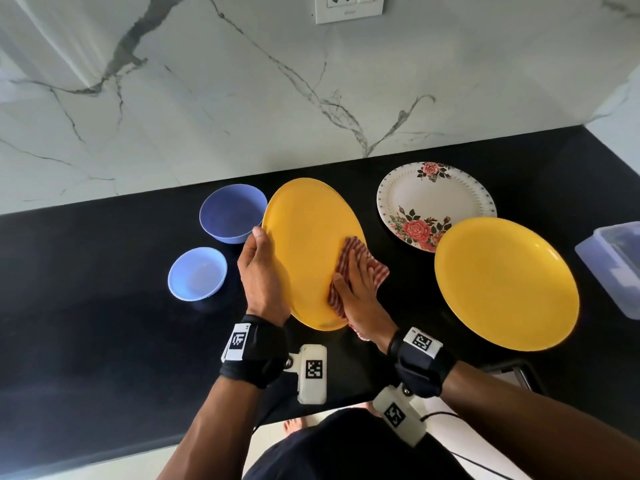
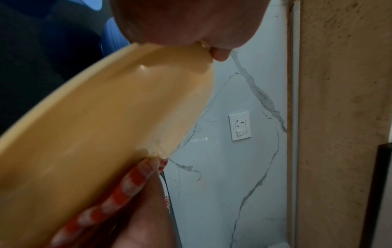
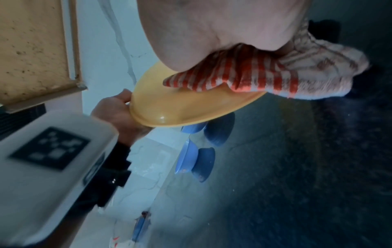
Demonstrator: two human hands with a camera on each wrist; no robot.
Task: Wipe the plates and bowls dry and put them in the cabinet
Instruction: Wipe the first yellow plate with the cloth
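My left hand (image 1: pixel 258 268) grips the left rim of a yellow plate (image 1: pixel 308 237), held tilted above the black counter (image 1: pixel 104 306). The thumb hooks over the rim in the left wrist view, on the plate (image 2: pixel 106 117). My right hand (image 1: pixel 356 292) presses a red-and-white striped cloth (image 1: pixel 372 268) flat against the plate's right side. In the right wrist view the cloth (image 3: pixel 244 75) is bunched under the palm on the plate (image 3: pixel 180 107). A second yellow plate (image 1: pixel 505 282) and a floral plate (image 1: pixel 433 199) lie on the right. Two blue bowls (image 1: pixel 232 213) (image 1: pixel 197 273) stand on the left.
A translucent lidded box (image 1: pixel 613 265) sits at the counter's right edge. The marble wall (image 1: pixel 242 98) with a socket plate (image 1: pixel 348 6) rises behind the counter. A brown cabinet panel (image 2: pixel 339 117) shows in the left wrist view.
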